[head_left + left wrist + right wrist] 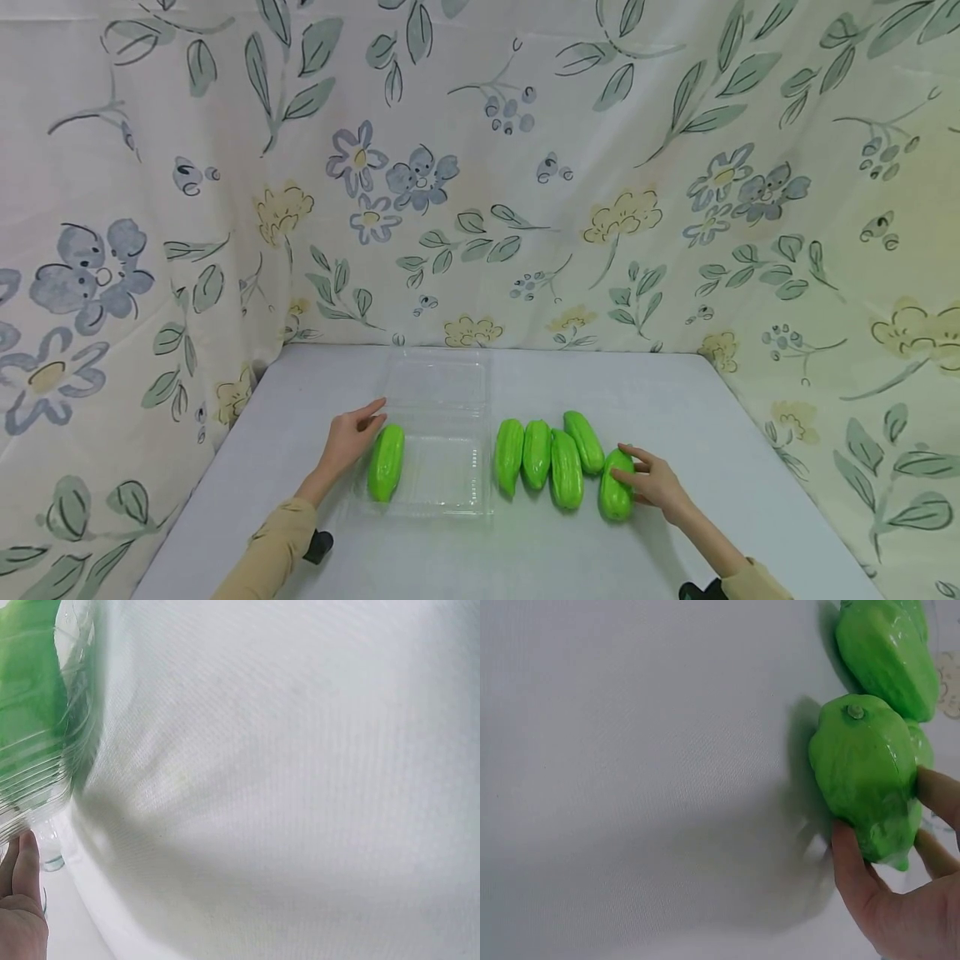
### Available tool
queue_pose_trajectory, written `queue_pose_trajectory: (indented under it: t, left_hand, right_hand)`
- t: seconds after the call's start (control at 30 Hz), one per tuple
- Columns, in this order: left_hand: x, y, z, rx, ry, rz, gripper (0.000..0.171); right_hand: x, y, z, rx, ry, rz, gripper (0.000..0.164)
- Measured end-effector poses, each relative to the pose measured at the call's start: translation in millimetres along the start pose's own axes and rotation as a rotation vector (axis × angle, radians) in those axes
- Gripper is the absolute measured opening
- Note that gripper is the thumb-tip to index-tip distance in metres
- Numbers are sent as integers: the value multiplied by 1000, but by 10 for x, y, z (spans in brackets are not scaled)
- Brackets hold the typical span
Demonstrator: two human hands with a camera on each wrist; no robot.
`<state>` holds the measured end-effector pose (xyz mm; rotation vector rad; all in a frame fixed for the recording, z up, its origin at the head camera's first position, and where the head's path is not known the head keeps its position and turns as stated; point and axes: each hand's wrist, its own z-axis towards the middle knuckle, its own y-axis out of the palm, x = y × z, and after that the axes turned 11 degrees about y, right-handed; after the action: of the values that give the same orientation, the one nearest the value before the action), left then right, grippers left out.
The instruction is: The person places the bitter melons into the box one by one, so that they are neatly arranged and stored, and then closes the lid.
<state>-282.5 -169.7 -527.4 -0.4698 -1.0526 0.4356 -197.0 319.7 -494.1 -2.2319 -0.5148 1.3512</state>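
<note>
A clear plastic clamshell box [442, 510] lies opened out on the table, its lid [438, 383] folded back toward the far edge. One glossy green cucumber [386, 463] lies lengthwise along the left side of its base. My left hand [354, 435] pinches the box's left edge near the hinge; the left wrist view shows the fingers [27, 870] at the ridged plastic. My right hand [654, 482] grips the rightmost cucumber [864, 769] between thumb and fingers, around its far end. That cucumber is at table level; whether it touches the cloth is unclear.
Left of the held cucumber, several more cucumbers [536, 454] lie side by side, right of the box. One [583, 442] lies slanted farther back. White cloth covers the table [600, 558]; a floral curtain [480, 275] hangs behind and at both sides.
</note>
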Motion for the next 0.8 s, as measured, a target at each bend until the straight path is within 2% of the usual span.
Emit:
queue_pose_trajectory:
  t: [0.4,0.8]
  left_hand:
    - [-4,7,6,-8,-40,6,38]
    - [30,-10,6,-12,-25,5,37]
  right_hand:
    - [-21,-13,-2,-11,18,11,66]
    - [-29,-20,-18,-26,1,25,65]
